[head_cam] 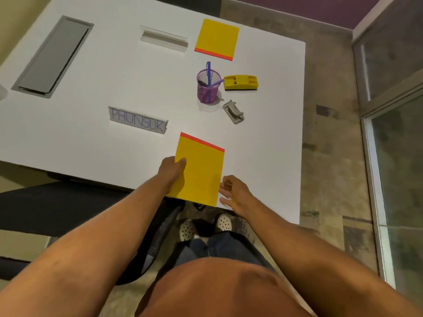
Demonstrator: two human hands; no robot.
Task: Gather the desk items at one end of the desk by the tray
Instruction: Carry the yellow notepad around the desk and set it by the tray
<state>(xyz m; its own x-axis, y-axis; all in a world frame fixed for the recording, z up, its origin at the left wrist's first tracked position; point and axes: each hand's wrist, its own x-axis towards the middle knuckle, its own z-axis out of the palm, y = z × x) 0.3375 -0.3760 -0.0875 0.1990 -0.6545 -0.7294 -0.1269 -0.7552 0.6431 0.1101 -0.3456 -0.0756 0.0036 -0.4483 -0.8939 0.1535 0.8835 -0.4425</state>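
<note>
A yellow notepad [202,165] with a red strip lies at the desk's near edge, slightly overhanging it. My left hand [172,168] grips its left side, thumb on top. My right hand [233,193] hovers open just off its right edge, fingers apart. A second yellow notepad [217,38] lies at the far side. Between them stand a purple mesh pen cup [207,89] with pens, a yellow duster [240,82] and a grey hole punch [233,112]. A white nameplate [138,120] reads PHUNSUK. A second white nameplate [163,38] lies near the far edge.
A grey recessed cable tray [53,57] sits in the white desk [91,92] at the far left. A black chair [68,207] stands under the near edge. The desk's right edge borders tiled floor and a glass door [398,156].
</note>
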